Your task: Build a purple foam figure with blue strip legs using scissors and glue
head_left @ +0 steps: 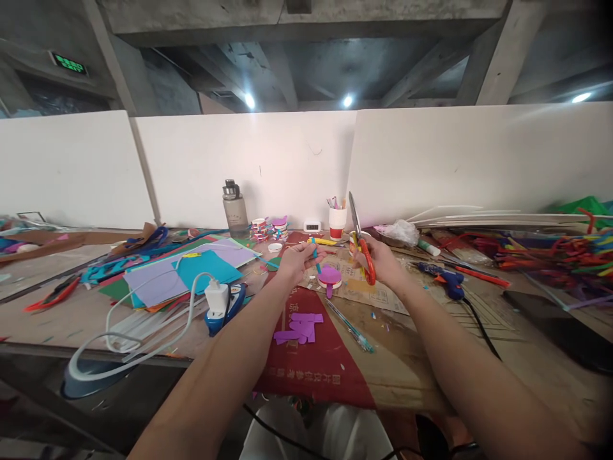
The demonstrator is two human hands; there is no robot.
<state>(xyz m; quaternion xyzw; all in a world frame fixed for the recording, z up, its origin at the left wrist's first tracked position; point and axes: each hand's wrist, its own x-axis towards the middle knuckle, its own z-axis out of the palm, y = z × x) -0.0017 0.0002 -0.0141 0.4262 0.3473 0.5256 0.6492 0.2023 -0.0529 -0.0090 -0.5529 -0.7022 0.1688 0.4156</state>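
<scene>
My left hand (295, 260) is closed, with a narrow blue paper strip (315, 253) pinched in its fingertips. In my right hand (380, 259) are scissors (368, 263) with orange-red handles, their blades pointing up and apart from the strip. Between and just below both hands sits a small round piece (329, 276) with a purple top, a pale side and a purple tab at the front. Cut purple paper pieces (301, 328) lie in a loose pile nearer me. A clear pen (352, 329) with a teal end rests beside them.
Left are coloured paper sheets (205, 271), a power strip (238, 305) and a white cable (96, 374). At the back stand a bottle (235, 214), a small digital clock (312, 227) and a pen cup (337, 222). A blue glue gun (450, 282) and black phone-like slab (558, 329) lie right.
</scene>
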